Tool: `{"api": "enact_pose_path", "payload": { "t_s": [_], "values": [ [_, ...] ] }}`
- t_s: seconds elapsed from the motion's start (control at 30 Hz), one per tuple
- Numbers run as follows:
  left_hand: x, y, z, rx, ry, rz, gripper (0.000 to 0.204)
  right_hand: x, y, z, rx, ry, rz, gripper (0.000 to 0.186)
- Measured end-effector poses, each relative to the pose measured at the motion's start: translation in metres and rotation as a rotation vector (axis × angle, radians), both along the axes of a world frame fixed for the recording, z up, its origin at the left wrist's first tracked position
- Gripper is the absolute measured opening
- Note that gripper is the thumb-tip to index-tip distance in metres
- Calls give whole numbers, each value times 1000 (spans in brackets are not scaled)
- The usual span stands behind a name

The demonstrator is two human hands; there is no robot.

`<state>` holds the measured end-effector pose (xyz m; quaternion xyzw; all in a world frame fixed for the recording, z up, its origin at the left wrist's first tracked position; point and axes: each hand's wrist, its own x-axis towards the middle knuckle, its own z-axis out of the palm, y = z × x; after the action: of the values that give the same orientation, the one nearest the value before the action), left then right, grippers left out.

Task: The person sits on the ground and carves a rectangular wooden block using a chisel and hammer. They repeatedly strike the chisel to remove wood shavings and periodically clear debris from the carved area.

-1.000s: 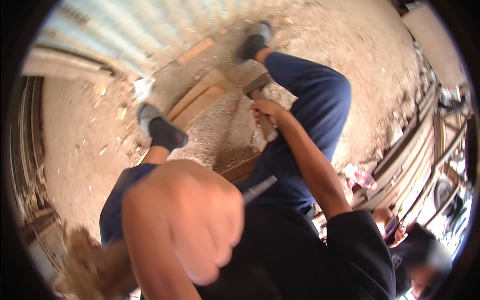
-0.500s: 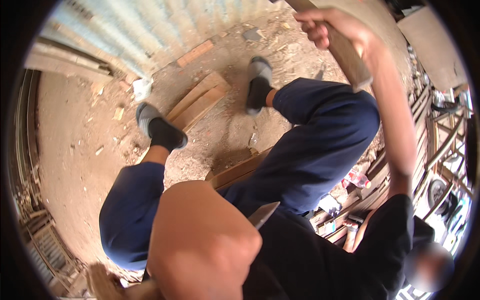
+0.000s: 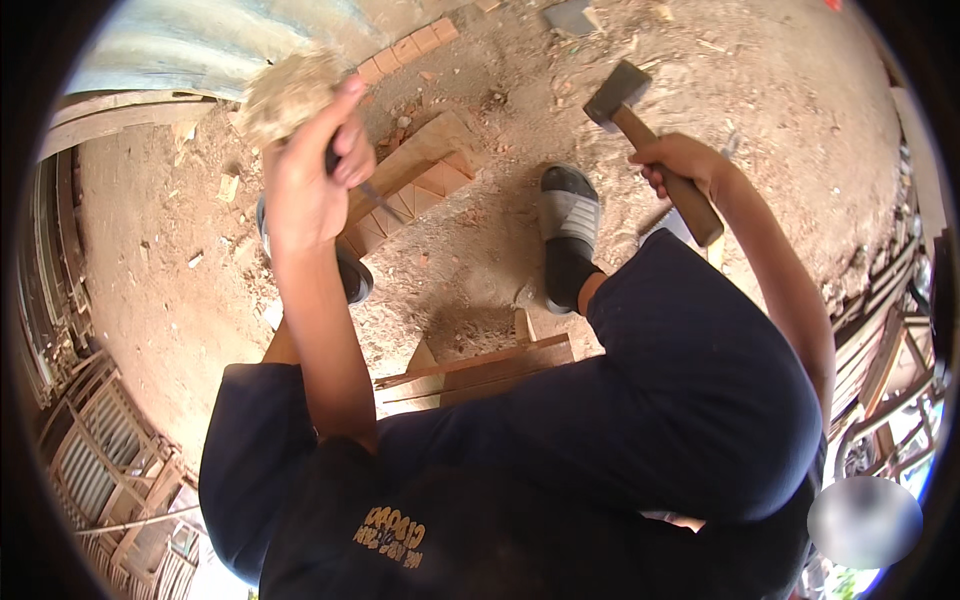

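My left hand (image 3: 315, 175) is raised at the left and closed around a chisel, whose narrow metal blade (image 3: 385, 203) points down to the right. Above the fist shows a pale, frayed wooden end (image 3: 290, 95), blurred by motion. Behind the blade, a wooden board (image 3: 405, 205) with cross lines lies on the ground between my feet. To the right, my right hand (image 3: 680, 165) grips the wooden handle of a hammer (image 3: 618, 95). Its dark metal head points up and left, beyond my right foot.
Reddish bricks (image 3: 410, 50) line the ground by the corrugated metal sheet (image 3: 200, 45). Another wooden piece (image 3: 490, 375) lies close to my legs. A grey flat piece (image 3: 572, 17) rests farther off. Stacked timber (image 3: 880, 290) stands at the right, with slatted frames (image 3: 110, 470) at lower left.
My left hand has moved up and away from my body with the chisel. My right hand has lowered the hammer, whose head now shows. The view has shifted.
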<state>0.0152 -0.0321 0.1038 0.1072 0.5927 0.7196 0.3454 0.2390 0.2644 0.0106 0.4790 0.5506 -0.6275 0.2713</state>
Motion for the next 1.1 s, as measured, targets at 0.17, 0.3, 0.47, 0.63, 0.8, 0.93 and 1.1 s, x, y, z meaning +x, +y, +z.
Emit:
{"api": "enact_pose_path", "payload": {
  "t_s": [0.17,0.3,0.47,0.63,0.8,0.93,1.1],
  "values": [
    [-28,53,-64,-184,78,-93,18,5,-6,-66,-69,-69,3,17],
    [-27,92,-126,-350,263,-140,15,1,-16,-90,-158,0,-209,19],
    [24,136,-187,-461,568,-245,26,-3,-30,-93,-311,-26,-421,15],
    [46,165,-219,-653,652,-326,26,5,-29,-92,-340,-75,-536,15],
    [49,164,-231,-667,719,-310,25,9,-29,-97,-369,-87,-538,17],
    [46,154,-222,-662,727,-335,29,11,-36,-103,-411,-62,-555,17],
    [57,139,-206,-569,780,-335,27,15,-41,-108,-420,-32,-591,17]
  ]
}}
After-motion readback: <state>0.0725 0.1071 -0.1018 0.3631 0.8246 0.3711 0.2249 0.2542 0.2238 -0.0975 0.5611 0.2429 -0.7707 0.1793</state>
